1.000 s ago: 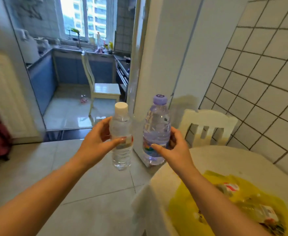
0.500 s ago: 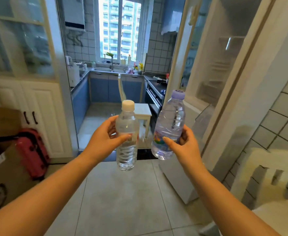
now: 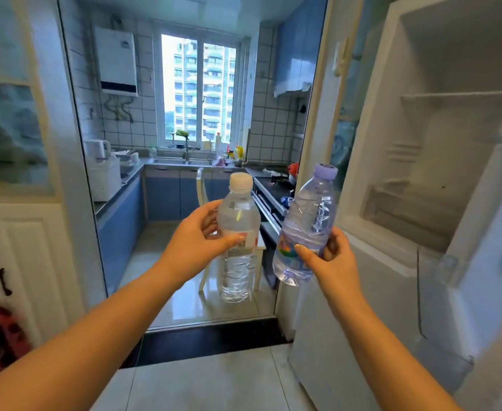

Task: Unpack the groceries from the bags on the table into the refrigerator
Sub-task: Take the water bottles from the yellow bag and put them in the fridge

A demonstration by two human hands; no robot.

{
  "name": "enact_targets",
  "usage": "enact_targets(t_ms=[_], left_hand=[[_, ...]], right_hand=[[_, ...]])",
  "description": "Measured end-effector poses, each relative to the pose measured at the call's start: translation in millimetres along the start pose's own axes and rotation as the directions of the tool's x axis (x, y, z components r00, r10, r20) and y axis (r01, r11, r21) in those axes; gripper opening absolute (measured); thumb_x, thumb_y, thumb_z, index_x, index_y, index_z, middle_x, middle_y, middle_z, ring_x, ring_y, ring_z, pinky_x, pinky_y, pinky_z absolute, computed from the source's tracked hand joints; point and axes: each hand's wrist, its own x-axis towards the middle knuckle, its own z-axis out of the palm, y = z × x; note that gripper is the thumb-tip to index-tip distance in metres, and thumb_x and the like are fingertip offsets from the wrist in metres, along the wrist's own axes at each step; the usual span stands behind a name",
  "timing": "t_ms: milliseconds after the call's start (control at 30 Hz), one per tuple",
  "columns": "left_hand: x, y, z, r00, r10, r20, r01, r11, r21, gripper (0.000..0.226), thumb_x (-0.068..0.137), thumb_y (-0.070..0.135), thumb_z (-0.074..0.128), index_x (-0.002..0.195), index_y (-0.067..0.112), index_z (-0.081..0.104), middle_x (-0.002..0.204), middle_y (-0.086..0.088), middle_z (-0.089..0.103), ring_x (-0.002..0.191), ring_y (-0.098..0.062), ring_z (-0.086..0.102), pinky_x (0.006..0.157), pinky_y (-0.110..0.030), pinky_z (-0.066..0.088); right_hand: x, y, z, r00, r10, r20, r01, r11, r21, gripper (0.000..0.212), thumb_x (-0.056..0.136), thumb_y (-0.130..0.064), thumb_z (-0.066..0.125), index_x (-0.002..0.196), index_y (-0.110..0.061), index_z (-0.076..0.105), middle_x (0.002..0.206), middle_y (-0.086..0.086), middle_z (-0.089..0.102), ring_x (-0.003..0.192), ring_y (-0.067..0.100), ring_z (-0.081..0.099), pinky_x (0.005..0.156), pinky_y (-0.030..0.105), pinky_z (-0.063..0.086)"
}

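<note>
**Carrying two water bottles up to the open refrigerator**

Holding a bottle in each hand, the person stands on the pale floor tiles facing the kitchen doorway. The left hand (image 3: 197,243) is wrapped round the middle of the white-capped bottle (image 3: 237,241), thumb across its label, and the bottle stands upright. The right hand (image 3: 331,261) grips the lower half of the purple-capped bottle (image 3: 307,226), which leans with its cap tipped to the right. The two bottles sit near each other without touching.

A second ago the view took in the table and its yellow bag at lower right; both have dropped out of sight, and the refrigerator (image 3: 439,161) now fills the right side, door open, with bare white walls, a shelf (image 3: 457,96) high up and moulded ledges lower down. So the walk from the table is about finished, and the purple-capped bottle is already close to the cabinet's front edge. The grips on both bottles look unchanged over that second.

Judging from this, the next step is setting the bottles inside, likely the right one first, since it is nearer the opening. The compartment looks unstocked from here, though blur hides the door's shelves at the far right edge.

Past the doorway lie a white chair (image 3: 202,185), blue cabinets and a window (image 3: 199,87) facing tower blocks.
</note>
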Motion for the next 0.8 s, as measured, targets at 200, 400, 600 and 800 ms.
enact_targets(t_ms=[200,400,600,800], left_hand=[[117.5,-32.1,28.7,0.999,0.041,0.03,-0.039,0.997,-0.067,0.056,0.071,0.015,0.077,0.115,0.037,0.051,0.112,0.018,0.063,0.103,0.002,0.06,0.084,-0.017,0.05],[231.6,-79.6,85.4,0.986,0.083,0.145,-0.062,0.987,-0.148,0.057,0.073,0.015,0.076,0.121,0.033,0.051,0.118,0.012,0.063,0.11,-0.006,0.059,0.095,-0.032,0.049],[357.0,-120.5,152.0,0.926,0.173,0.335,-0.079,0.958,-0.277,0.054,0.073,0.014,0.075,0.116,0.035,0.05,0.117,0.012,0.063,0.109,-0.005,0.059,0.091,-0.025,0.05],[470.7,-147.8,234.4,0.844,0.256,0.472,-0.083,0.931,-0.356,0.05,0.072,0.02,0.075,0.11,0.043,0.05,0.115,0.015,0.063,0.109,-0.003,0.059,0.094,-0.029,0.049]], right_hand=[[94.7,32.3,-14.7,0.991,-0.042,-0.13,0.035,0.998,-0.057,0.058,0.073,-0.002,0.073,0.125,-0.01,0.049,0.119,-0.001,0.062,0.104,0.006,0.063,0.091,0.025,0.051],[171.4,83.7,-48.0,0.941,-0.079,-0.329,0.025,0.986,-0.167,0.059,0.07,-0.004,0.077,0.122,-0.014,0.052,0.114,-0.004,0.064,0.099,0.004,0.063,0.088,0.023,0.052],[261.7,120.8,-86.2,0.862,-0.138,-0.487,0.003,0.963,-0.268,0.054,0.071,-0.016,0.077,0.118,-0.025,0.051,0.11,-0.013,0.062,0.099,0.005,0.062,0.086,0.029,0.053],[341.1,137.5,-133.5,0.745,-0.2,-0.636,-0.028,0.944,-0.329,0.07,0.062,-0.031,0.077,0.125,-0.018,0.051,0.118,-0.002,0.064,0.105,0.015,0.062,0.088,0.038,0.053]])
